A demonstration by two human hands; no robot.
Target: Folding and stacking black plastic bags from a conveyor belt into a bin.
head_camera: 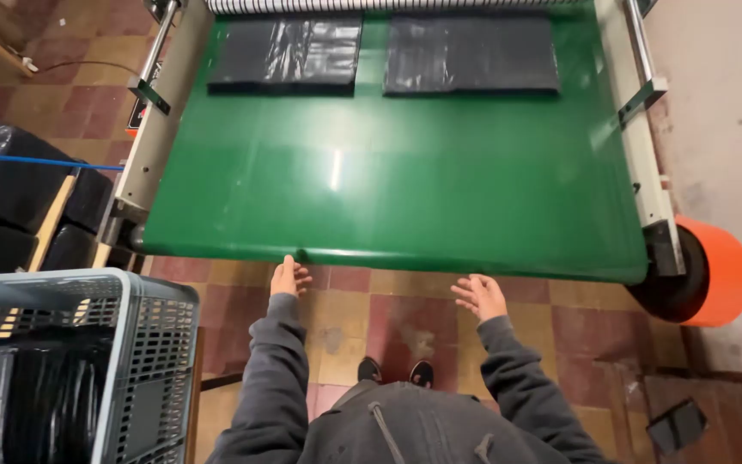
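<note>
A green conveyor belt stretches away from me. At its far end lie two flat stacks of black plastic bags, the left stack and the right stack, side by side. My left hand hovers just below the belt's near edge, fingers apart, holding nothing. My right hand is held palm up a little below that edge, also empty. Both arms wear grey sleeves.
A grey slatted crate with black bags inside stands at my lower left. Black bundles sit further left. An orange roller is at the belt's right end. Tiled floor lies underfoot, with a black scrap.
</note>
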